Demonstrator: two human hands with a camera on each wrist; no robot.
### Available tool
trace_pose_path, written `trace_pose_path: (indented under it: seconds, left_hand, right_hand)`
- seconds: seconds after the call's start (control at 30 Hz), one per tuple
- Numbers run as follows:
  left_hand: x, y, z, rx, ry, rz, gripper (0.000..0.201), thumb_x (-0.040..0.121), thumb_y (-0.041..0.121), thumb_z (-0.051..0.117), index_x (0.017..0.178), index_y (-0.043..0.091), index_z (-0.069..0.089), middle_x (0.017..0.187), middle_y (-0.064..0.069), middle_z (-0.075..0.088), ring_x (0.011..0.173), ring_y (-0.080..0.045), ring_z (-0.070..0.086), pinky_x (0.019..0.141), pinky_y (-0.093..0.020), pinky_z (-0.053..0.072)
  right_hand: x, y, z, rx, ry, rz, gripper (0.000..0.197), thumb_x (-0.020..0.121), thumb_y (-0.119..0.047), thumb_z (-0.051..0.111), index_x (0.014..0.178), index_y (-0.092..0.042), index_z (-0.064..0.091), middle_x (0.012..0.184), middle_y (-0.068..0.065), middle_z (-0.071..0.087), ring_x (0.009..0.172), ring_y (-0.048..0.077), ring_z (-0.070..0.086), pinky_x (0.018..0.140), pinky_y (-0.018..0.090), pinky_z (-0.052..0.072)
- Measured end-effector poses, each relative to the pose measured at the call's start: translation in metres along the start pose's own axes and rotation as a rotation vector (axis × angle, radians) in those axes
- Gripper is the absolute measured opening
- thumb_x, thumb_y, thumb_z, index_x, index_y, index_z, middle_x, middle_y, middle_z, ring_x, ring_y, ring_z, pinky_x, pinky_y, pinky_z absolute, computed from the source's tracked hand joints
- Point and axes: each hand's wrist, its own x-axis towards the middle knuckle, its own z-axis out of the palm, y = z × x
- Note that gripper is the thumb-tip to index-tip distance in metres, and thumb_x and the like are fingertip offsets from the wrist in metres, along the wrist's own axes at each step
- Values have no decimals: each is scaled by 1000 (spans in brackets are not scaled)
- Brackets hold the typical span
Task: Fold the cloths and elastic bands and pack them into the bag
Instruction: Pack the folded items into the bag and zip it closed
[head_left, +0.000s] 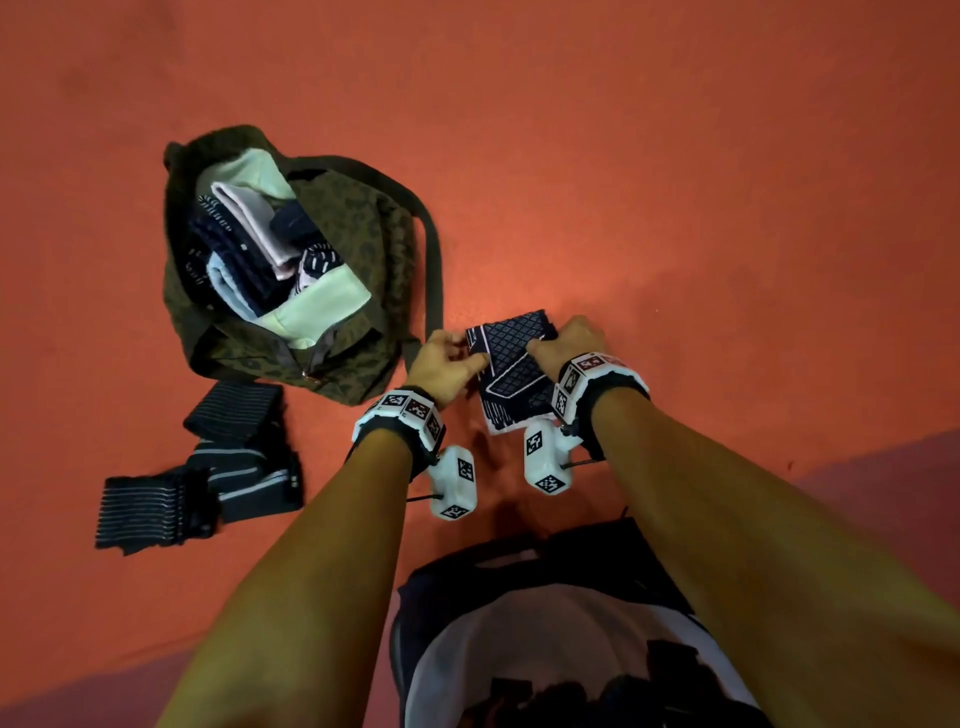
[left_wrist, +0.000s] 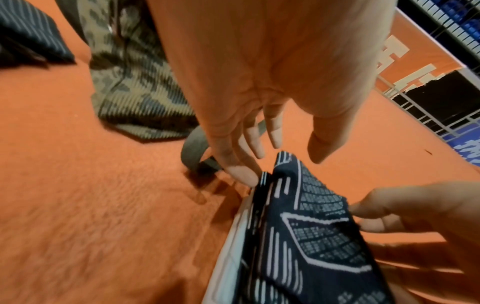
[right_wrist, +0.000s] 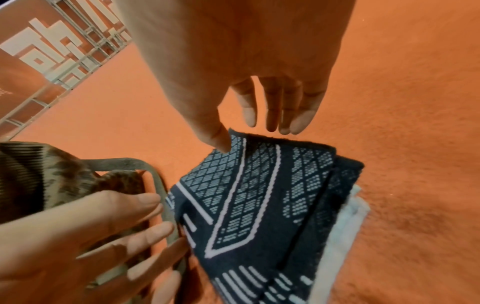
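Observation:
A navy cloth (head_left: 511, 364) with white diamond and dash patterns lies folded on the orange floor between my hands, a pale layer showing at its near edge. My right hand (head_left: 550, 343) pinches its far edge, thumb (right_wrist: 221, 142) on top and fingers behind the fold. My left hand (head_left: 467, 353) touches the cloth's left edge (left_wrist: 262, 185) with straight fingertips (right_wrist: 166, 228), its thumb apart from the cloth. The open leopard-print bag (head_left: 363, 223) stands to the left, holding several folded cloths. Dark striped elastic bands (head_left: 228, 467) lie in a loose heap near the bag.
The bag's grey strap (head_left: 434, 280) loops on the floor right beside my left hand. My torso fills the bottom of the head view. A wire fence with an orange banner (right_wrist: 52, 51) runs along the floor's far side.

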Motion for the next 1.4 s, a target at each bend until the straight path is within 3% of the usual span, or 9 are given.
trace_pose_path:
  seconds: [0.13, 0.33, 0.5, 0.73, 0.83, 0.93, 1.07, 1.2, 1.4]
  left_hand:
    - [0, -9, 14, 31, -80, -107, 60, 85, 29, 76, 131, 15, 41, 112, 1, 60, 94, -18, 64, 81, -40, 59]
    - [8, -14, 19, 66, -94, -139, 71, 74, 38, 80, 130, 18, 41, 117, 0, 64, 98, -20, 69, 85, -41, 59]
    - [14, -14, 16, 53, -134, -148, 65, 55, 47, 81, 109, 16, 63, 100, -1, 76, 88, -19, 74, 89, -41, 58]
    - [-1, 7, 16, -77, -186, -90, 36, 66, 32, 78, 97, 16, 70, 92, -4, 77, 88, -23, 75, 92, -44, 57]
    - [-7, 25, 8, -90, -164, -44, 26, 72, 27, 77, 95, 19, 68, 92, -3, 77, 87, -21, 75, 89, -42, 58]
    - [-11, 45, -6, -121, -149, -8, 33, 71, 26, 78, 100, 17, 66, 93, -5, 77, 86, -22, 75, 86, -41, 59]
    - [-19, 80, -29, -144, -103, 68, 21, 84, 12, 74, 102, 12, 64, 95, -7, 75, 77, -16, 74, 67, -27, 59]
    - [-27, 113, -59, -168, -52, 135, 28, 82, 13, 76, 107, 10, 64, 101, -11, 75, 90, -24, 74, 84, -39, 60]
    - [-38, 142, -114, -192, 20, 213, 29, 83, 15, 75, 110, 10, 65, 98, -8, 75, 87, -22, 75, 86, -39, 60]
  right_hand:
    - [11, 18, 11, 19, -95, 39, 74, 68, -55, 63, 125, -10, 52, 119, 12, 61, 99, 32, 64, 87, 44, 55]
    - [10, 27, 18, 29, -140, 80, 69, 83, -48, 60, 137, -9, 43, 130, 12, 53, 113, 33, 57, 94, 40, 48]
    - [13, 26, 18, 127, -161, 91, 65, 84, -41, 62, 136, -9, 41, 127, 11, 56, 107, 30, 59, 89, 37, 49]
    - [6, 23, 11, 264, -172, 91, 57, 86, -41, 58, 133, -12, 41, 115, 7, 60, 90, 25, 60, 79, 34, 48]
    - [1, 10, 4, 309, -140, 46, 51, 86, -38, 58, 128, -11, 47, 100, 4, 62, 83, 21, 61, 76, 33, 49]
    - [-6, -12, -9, 331, -115, -7, 46, 85, -33, 58, 123, -10, 49, 108, 8, 64, 88, 23, 63, 68, 31, 49]
    - [-16, -48, -25, 331, -58, -99, 42, 87, -32, 57, 122, -11, 49, 102, 4, 61, 78, 18, 58, 55, 25, 37]
    - [-30, -90, -39, 339, -1, -160, 42, 87, -32, 57, 122, -9, 50, 109, 7, 62, 83, 24, 59, 53, 25, 36]
    - [-55, -148, -43, 327, -3, -251, 46, 82, -39, 59, 119, -12, 53, 106, 6, 65, 87, 25, 63, 62, 27, 43]
